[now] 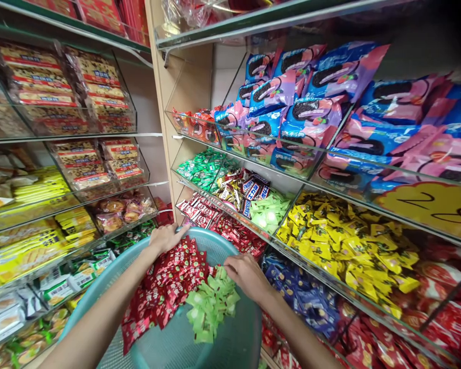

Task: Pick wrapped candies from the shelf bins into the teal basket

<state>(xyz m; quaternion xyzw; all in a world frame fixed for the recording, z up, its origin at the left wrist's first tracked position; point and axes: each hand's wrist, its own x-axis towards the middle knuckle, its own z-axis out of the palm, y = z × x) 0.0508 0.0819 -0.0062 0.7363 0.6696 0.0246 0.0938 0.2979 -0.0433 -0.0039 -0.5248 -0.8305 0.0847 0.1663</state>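
Observation:
A teal plastic basket stands in front of me against the lower shelves. Inside it lie a heap of red candy packets and, closer to its right side, a pile of light green wrapped candies. My left hand is at the basket's far left rim, fingers closed toward a small pinkish bit at the fingertips that I cannot identify. Over the right side of the basket, my right hand has its fingers curled together beside the green candies. Whatever its fingertips hold, if anything, is hidden.
Glass-fronted shelves surround the corner. Light green candies, Snickers bars and green-wrapped sweets share one shelf with yellow candies. Blue-pink cookie bags sit above. Packaged biscuits line the left shelves.

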